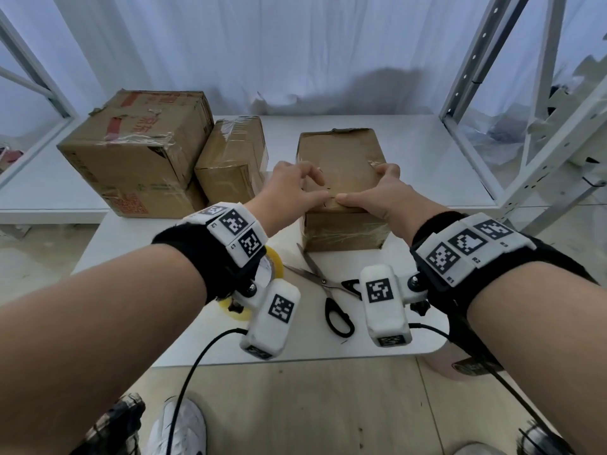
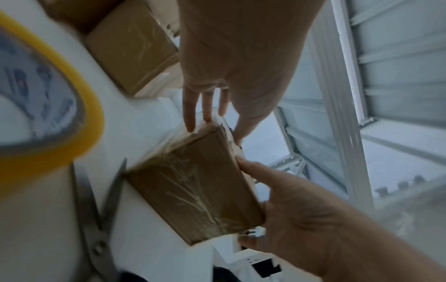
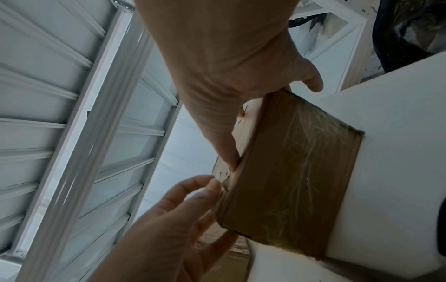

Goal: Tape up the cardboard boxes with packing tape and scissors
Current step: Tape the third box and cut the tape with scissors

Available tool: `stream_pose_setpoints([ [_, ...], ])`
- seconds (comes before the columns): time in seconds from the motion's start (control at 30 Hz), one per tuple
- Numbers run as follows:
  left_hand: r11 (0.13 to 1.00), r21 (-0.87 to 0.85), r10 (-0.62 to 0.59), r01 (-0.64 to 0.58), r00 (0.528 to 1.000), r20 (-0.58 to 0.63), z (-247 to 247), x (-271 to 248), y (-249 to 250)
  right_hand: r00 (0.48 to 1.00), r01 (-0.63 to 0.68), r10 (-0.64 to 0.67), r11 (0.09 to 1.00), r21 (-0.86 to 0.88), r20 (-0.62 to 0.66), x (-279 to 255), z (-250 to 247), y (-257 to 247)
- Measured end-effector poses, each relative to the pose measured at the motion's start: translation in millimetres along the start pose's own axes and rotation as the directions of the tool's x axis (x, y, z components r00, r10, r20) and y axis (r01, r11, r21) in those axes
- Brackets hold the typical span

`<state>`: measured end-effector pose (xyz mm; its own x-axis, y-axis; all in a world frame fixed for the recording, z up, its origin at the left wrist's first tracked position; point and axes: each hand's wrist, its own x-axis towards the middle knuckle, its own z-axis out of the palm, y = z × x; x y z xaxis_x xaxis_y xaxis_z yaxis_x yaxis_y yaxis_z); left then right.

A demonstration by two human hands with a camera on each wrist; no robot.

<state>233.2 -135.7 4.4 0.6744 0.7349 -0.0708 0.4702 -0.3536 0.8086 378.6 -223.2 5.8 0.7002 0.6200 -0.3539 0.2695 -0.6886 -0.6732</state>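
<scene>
On the white table (image 1: pixel 427 178), small cardboard box (image 1: pixel 341 165) under both hands: left hand (image 1: pixel 289 188) and right hand (image 1: pixel 377 195) pressing its near top edge with thumbs, nothing grasped. Front face already taped; top seam apparently unfinished. Tape roll (image 1: pixel 274 261) and scissors (image 1: pixel 325 287) nearby, untouched. Two other boxes (image 1: pixel 138 142) at left already taped.

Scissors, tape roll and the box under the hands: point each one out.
scissors (image 1: pixel 323 281), head view, at the blade pivot.
tape roll (image 1: pixel 275 261), head view, yellow rim beside the wrist.
box (image 1: pixel 345 233), head view, taped front face.
</scene>
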Motion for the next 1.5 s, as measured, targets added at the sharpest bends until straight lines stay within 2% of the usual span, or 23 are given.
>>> stream_pose_setpoints([
  [0.17, 0.998, 0.046, -0.035, 0.039, 0.996, -0.079, 6.8, 1.0, 4.1, 0.999, -0.043, 0.043, 0.999, 0.016, 0.0, 3.3, 3.4, -5.7],
  [0.37, 0.996, 0.078, -0.042, 0.048, 0.996, -0.084, 7.4, 2.6, 8.7, 0.996, -0.086, 0.08, 0.988, 0.127, 0.049, 2.2, 3.4, -6.2],
  [0.73, 0.989, 0.145, -0.025, 0.038, 0.996, -0.09, 9.0, -1.4, 12.9, 0.998, -0.052, 0.052, 0.999, -0.001, -0.025, 7.7, 6.5, -4.7],
  [0.83, 0.988, 0.149, -0.016, 0.028, 0.996, -0.083, 8.4, -1.5, 12.0, 0.999, -0.021, 0.021, 1.0, -0.002, -0.026, 6.4, 5.2, -0.7],
  [0.93, 0.993, 0.116, -0.006, 0.013, 0.998, -0.062, 5.8, -1.9, 9.1, 0.997, 0.044, -0.046, 0.998, 0.035, 0.059, 5.5, -1.5, 6.2],
  [1.03, 0.999, -0.029, -0.026, 0.026, 1.0, -0.005, 1.5, -1.6, 2.8, 0.988, 0.125, -0.125, 0.992, 0.0, 0.094, 1.3, -10.7, 12.3],
  [1.1, 0.981, -0.187, -0.055, 0.061, 0.998, 0.037, -3.3, -3.5, -2.1, 0.983, 0.181, -0.177, 0.979, -0.092, 0.051, -3.4, -14.6, 13.3],
  [1.17, 0.943, -0.318, -0.068, 0.096, 0.993, 0.097, -8.4, -7.4, -5.3, 0.956, 0.29, -0.295, 0.934, -0.21, 0.01, -9.6, -15.8, 11.8],
  [1.23, 0.939, -0.332, -0.054, 0.093, 0.99, 0.127, -11.7, -11.0, -7.1, 0.901, 0.431, -0.43, 0.866, -0.252, 0.064, -14.4, -13.8, 9.9],
  [1.3, 0.947, -0.312, -0.041, 0.08, 0.991, 0.128, -12.5, -12.4, -8.8, 0.869, 0.496, -0.479, 0.835, -0.24, 0.126, -14.4, -9.7, 9.9],
  [1.5, 0.95, -0.301, -0.074, 0.084, 0.996, 0.045, -4.4, -6.9, -8.2, 0.899, 0.426, -0.437, 0.855, -0.296, 0.032, -11.8, 6.2, 4.5],
])
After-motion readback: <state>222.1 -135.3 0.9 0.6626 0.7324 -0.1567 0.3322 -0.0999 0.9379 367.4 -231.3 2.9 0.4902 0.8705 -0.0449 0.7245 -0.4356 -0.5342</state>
